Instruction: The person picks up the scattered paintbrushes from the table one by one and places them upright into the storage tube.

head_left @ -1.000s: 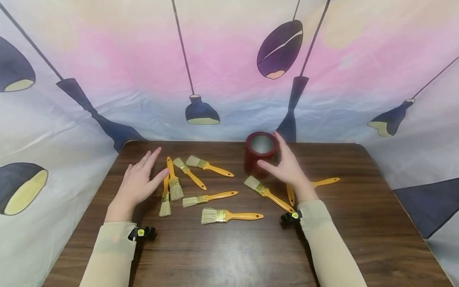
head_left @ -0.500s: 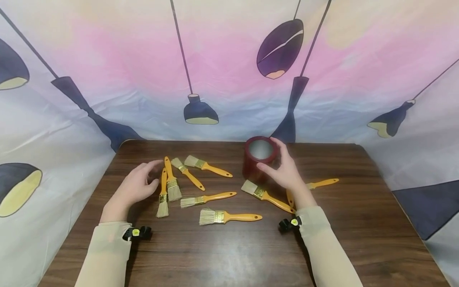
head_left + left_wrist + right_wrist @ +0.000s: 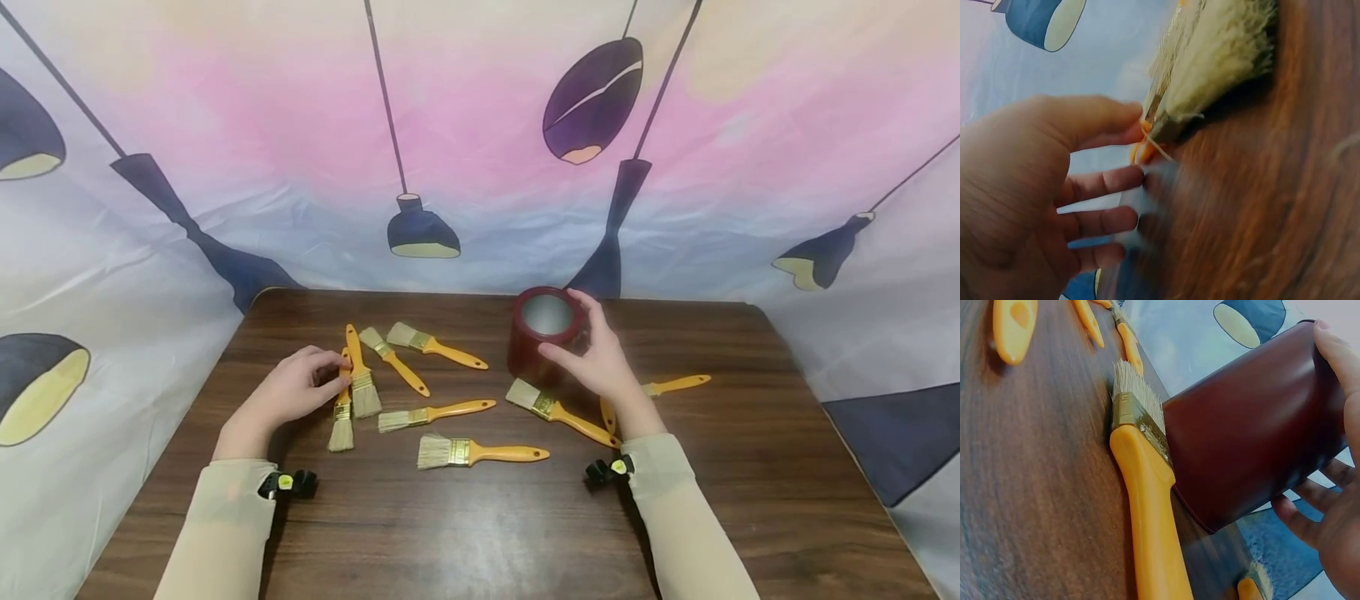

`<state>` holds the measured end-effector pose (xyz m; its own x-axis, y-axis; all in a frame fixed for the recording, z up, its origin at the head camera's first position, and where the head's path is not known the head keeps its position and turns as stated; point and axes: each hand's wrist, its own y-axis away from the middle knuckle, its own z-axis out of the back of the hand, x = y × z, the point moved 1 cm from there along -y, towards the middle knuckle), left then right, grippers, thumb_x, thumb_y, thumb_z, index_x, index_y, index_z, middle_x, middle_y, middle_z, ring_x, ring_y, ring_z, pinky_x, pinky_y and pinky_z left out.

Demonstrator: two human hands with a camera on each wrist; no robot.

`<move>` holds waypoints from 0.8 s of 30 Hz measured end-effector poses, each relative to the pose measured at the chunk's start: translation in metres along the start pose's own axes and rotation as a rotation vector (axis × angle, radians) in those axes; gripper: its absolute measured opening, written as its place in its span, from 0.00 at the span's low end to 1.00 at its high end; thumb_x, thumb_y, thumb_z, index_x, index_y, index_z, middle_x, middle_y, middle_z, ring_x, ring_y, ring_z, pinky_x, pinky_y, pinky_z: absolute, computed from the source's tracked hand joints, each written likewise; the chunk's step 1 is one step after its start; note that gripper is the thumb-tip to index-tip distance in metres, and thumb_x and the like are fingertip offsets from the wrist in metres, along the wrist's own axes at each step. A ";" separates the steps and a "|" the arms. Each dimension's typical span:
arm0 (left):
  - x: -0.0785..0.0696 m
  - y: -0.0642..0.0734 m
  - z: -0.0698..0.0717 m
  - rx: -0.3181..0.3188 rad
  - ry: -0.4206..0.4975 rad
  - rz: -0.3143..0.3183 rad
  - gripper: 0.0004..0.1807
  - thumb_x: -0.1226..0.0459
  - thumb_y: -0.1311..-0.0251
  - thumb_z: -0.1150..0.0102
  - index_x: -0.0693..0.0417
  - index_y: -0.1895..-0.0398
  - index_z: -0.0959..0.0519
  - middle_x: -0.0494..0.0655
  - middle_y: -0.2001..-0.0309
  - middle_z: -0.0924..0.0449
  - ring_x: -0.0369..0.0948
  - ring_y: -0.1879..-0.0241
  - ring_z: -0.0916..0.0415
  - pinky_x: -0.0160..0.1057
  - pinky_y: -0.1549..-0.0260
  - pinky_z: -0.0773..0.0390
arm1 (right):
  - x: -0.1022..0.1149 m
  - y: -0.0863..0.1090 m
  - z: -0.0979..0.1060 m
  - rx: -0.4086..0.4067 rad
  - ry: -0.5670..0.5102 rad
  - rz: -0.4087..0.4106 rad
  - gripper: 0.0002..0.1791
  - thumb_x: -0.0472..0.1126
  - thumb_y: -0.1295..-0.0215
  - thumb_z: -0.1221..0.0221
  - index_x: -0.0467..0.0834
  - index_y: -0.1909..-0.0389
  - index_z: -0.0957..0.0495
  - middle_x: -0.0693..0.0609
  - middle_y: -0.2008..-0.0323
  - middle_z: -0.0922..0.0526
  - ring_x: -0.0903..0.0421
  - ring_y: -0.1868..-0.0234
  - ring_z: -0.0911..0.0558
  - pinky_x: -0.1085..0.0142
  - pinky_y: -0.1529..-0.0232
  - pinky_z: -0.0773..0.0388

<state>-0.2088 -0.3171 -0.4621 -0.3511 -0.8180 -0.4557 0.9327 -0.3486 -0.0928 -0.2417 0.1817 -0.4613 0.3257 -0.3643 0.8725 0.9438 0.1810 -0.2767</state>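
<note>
At the left of the table, my left hand (image 3: 296, 387) pinches the orange handle of the leftmost paintbrush (image 3: 341, 429) between thumb and fingers. This brush lies with its bristles toward me. In the left wrist view, thumb and index finger meet at an orange handle beyond pale bristles (image 3: 1222, 53), while the other fingers stay spread. My right hand (image 3: 603, 358) grips the dark red cylindrical pot (image 3: 528, 354) from its right side, thumb in front and fingers behind. The pot stands upright with its grey inside showing. A second paintbrush (image 3: 363, 387) lies right beside the pinched one.
Several more paintbrushes lie on the brown wooden table (image 3: 480, 533), including a wide one (image 3: 502, 452) in the middle and one (image 3: 562, 412) just in front of the pot. Another handle (image 3: 681, 382) shows behind my right wrist. A printed cloth (image 3: 480, 150) hangs behind the table.
My left hand has gone from spread fingers to a pinch on the leftmost paintbrush's handle. My right hand has closed in on the pot, which sits slightly nearer me.
</note>
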 end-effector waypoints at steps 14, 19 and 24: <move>-0.012 -0.001 0.005 0.069 -0.036 0.356 0.26 0.45 0.35 0.26 0.60 0.64 0.22 0.49 0.72 0.22 0.46 0.73 0.27 0.44 0.72 0.29 | 0.001 0.000 0.001 0.004 0.014 -0.011 0.53 0.47 0.34 0.22 0.59 0.15 0.44 0.46 0.22 0.31 0.41 0.24 0.28 0.37 0.29 0.26; -0.017 -0.001 0.005 0.072 -0.034 0.381 0.24 0.47 0.36 0.25 0.54 0.73 0.24 0.45 0.78 0.28 0.45 0.75 0.30 0.43 0.73 0.33 | 0.001 -0.001 0.000 0.004 0.021 -0.009 0.53 0.48 0.34 0.22 0.59 0.15 0.44 0.46 0.22 0.31 0.40 0.24 0.27 0.37 0.30 0.25; -0.019 -0.004 0.001 0.050 -0.013 0.390 0.20 0.54 0.33 0.27 0.55 0.75 0.23 0.45 0.79 0.26 0.44 0.77 0.30 0.42 0.76 0.31 | 0.000 -0.001 0.000 0.005 0.015 -0.006 0.53 0.48 0.34 0.22 0.59 0.15 0.44 0.46 0.23 0.30 0.40 0.26 0.26 0.37 0.31 0.24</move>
<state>-0.2061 -0.3001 -0.4520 0.0280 -0.8991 -0.4369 0.9912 -0.0316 0.1286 -0.2423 0.1816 -0.4610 0.3210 -0.3793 0.8678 0.9454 0.1834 -0.2695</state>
